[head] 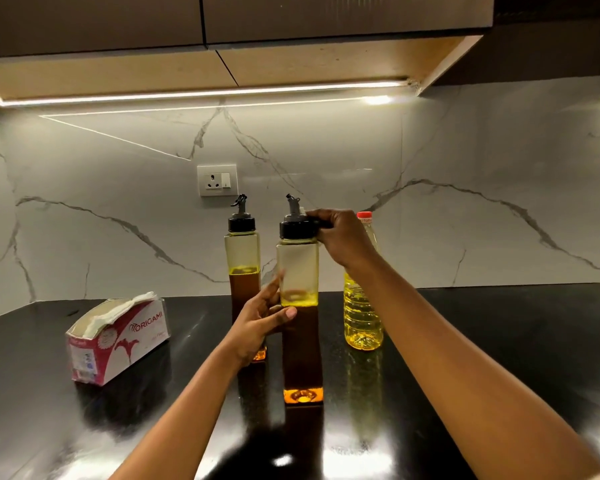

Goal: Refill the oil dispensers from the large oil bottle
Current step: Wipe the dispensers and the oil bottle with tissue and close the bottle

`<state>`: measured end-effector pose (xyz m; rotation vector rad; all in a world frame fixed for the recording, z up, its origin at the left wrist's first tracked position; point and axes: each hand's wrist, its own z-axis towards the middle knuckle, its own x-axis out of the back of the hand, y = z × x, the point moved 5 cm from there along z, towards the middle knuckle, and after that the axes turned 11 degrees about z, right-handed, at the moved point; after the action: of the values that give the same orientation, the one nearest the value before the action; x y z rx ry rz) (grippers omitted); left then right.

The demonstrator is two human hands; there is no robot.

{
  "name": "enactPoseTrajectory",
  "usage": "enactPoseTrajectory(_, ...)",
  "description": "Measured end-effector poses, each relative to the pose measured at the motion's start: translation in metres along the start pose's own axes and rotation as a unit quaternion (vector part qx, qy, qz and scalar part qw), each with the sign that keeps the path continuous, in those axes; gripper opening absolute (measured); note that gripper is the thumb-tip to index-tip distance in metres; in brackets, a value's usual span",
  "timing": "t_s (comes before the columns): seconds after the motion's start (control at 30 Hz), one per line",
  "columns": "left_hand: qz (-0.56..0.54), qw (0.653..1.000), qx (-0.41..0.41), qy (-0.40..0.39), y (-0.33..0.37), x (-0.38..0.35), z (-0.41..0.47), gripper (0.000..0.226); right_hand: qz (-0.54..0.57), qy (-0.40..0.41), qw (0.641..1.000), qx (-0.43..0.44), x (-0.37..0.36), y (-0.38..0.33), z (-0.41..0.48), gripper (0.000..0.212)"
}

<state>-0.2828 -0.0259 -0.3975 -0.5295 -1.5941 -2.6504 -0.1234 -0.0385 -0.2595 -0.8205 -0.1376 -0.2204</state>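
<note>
1. Black-capped and roughly half full, the nearer dispenser point(298, 306) stands at the middle of the counter point(499, 341). The left hand point(260, 323) wraps its body and the right hand point(340, 237) grips the cap point(297, 228).
2. Just behind it, the second dispenser point(242, 258) is capped and at a similar level.
3. Near the back edge, the large oil bottle point(361, 317) has its red cap on, so refilling looks unstarted.

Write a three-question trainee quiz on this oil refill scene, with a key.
1. True or false: the large oil bottle has its red cap on.
2. The right hand grips: A) the near dispenser's black cap; B) the tissue box; C) the wall socket.
3. Fill in: the left hand holds the ___ dispenser.
Key: 1 true; 2 A; 3 near.
</note>
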Motion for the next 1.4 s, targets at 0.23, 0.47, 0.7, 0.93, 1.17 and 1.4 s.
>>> enactPoseTrajectory(0.23, 0.044, 0.997, -0.021, 0.056, 0.003, -0.013, -0.008, 0.072, -0.011, 0.034, 0.999, 0.041, 0.013, -0.002, -0.010, 0.033)
enactPoseTrajectory(0.47, 0.130, 0.985, -0.051, 0.100, 0.008, -0.024, -0.009, 0.088, -0.010, 0.075, 0.990, 0.123, 0.013, -0.018, -0.025, 0.030)
enactPoseTrajectory(0.7, 0.126, 0.989, -0.035, 0.068, 0.007, -0.019, -0.006, 0.081, -0.058, 0.023, 0.997, 0.041, 0.008, -0.002, -0.004, 0.035)
enactPoseTrajectory(0.93, 0.064, 0.996, -0.023, 0.050, 0.002, -0.019, -0.006, 0.076, 0.001, 0.057, 0.987, 0.150, 0.016, -0.019, -0.027, 0.027)
enactPoseTrajectory(1.17, 0.045, 0.998, -0.023, 0.024, -0.006, -0.015, -0.007, 0.076, 0.009, -0.027, 1.000, 0.005, 0.009, -0.011, -0.001, 0.033)
enactPoseTrajectory(1.4, -0.014, 1.000, -0.003, -0.011, -0.011, -0.015, -0.007, 0.079, 0.044, -0.008, 0.999, 0.024, 0.007, -0.017, -0.007, 0.030)
